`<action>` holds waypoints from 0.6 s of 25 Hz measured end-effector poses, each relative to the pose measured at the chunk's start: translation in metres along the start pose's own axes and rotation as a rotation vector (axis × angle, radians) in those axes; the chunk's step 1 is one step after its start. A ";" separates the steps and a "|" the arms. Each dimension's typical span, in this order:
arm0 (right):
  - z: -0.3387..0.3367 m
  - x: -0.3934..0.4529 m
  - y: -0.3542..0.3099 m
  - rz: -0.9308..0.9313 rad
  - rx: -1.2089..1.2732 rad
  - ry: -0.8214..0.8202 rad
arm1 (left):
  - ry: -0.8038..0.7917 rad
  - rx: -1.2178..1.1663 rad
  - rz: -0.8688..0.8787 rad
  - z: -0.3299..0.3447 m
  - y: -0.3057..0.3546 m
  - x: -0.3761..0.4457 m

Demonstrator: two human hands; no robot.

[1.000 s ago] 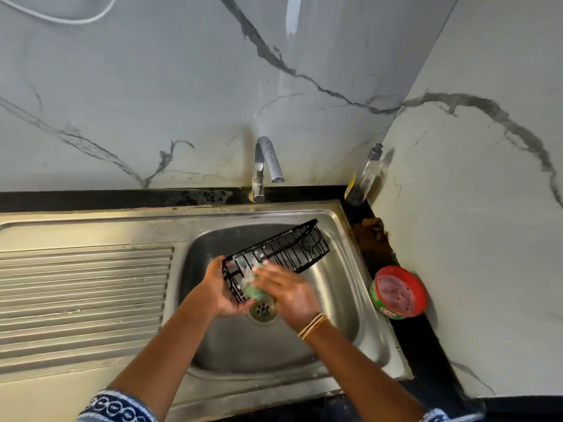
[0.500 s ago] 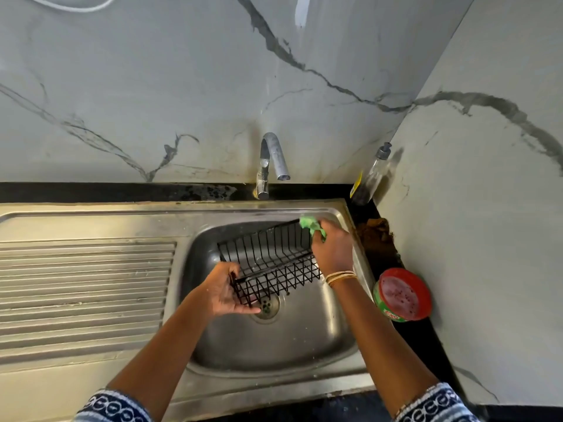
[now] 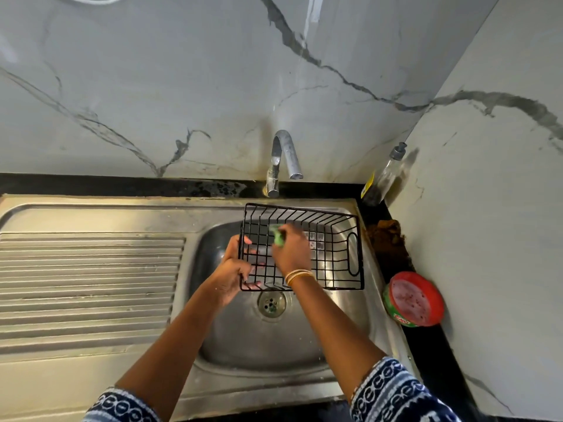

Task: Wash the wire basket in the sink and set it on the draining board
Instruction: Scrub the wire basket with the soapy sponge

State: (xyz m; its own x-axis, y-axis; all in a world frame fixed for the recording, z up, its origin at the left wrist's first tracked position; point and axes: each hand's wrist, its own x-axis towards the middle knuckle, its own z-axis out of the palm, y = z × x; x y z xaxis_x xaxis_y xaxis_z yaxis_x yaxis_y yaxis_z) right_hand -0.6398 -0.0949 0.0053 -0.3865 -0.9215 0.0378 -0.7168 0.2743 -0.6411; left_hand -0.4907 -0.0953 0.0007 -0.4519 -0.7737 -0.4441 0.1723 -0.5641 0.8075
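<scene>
A black wire basket (image 3: 335, 254) hangs over the steel sink bowl (image 3: 304, 345), its open side turned towards me. My left hand (image 3: 233, 269) grips the basket's left end, fingers curled round the wires. Inside the basket, my right hand (image 3: 291, 248) holds a green scrubber (image 3: 277, 236) against the wire floor. The ridged draining board (image 3: 88, 284) lies to the left of the bowl with nothing on it.
The tap (image 3: 283, 159) stands behind the bowl with no water running. A soap dispenser bottle (image 3: 384, 178) sits in the back right corner. A red round tub (image 3: 414, 300) leans against the right wall. The drain (image 3: 272, 303) shows below the basket.
The basket has turned so that its open side faces me and has shifted right. My right hand has moved from the basket's far right corner to inside it with the scrubber.
</scene>
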 end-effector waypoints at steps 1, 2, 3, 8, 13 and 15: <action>0.006 -0.006 -0.005 -0.102 0.055 -0.126 | 0.021 0.020 0.010 0.001 0.002 0.001; 0.009 -0.013 -0.007 -0.172 0.097 -0.270 | 0.045 0.041 0.026 0.001 0.004 0.002; 0.009 -0.019 -0.006 -0.208 0.119 -0.413 | 0.061 0.062 0.055 0.000 0.006 0.002; -0.025 -0.008 0.020 -0.120 -0.176 -0.811 | 0.051 0.092 0.142 -0.003 0.000 0.004; -0.044 -0.010 0.073 0.101 -0.434 -0.605 | 0.189 0.056 0.227 -0.012 0.009 0.012; -0.034 -0.024 0.056 0.073 -0.226 -0.472 | 0.271 0.051 0.223 -0.010 0.008 0.013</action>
State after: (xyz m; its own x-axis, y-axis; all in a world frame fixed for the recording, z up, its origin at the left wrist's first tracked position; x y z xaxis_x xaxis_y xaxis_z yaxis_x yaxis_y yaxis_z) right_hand -0.6905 -0.0483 -0.0057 -0.1739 -0.9070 -0.3836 -0.8254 0.3467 -0.4456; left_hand -0.4864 -0.1126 -0.0021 -0.1581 -0.9284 -0.3364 0.1933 -0.3632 0.9115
